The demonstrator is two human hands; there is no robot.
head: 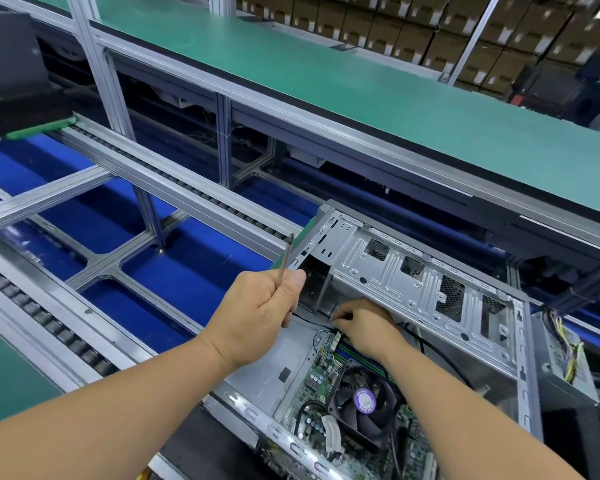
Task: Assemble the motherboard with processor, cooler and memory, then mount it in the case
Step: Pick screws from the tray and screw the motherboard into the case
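The motherboard (321, 375) lies flat inside the steel case (426, 289), cooler fan (364, 407) already on it. I judge the board thin, stiff and fragile: best handled by its edges, never the components. The case is stamped sheet metal, rigid, probably sharp-rimmed. The left hand (257, 313) grips a slim screwdriver (286, 258); the right hand (364, 323) pinches a black cable (309, 320) at the board's far corner.

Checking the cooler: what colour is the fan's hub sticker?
Purple, on the black fan; head view.
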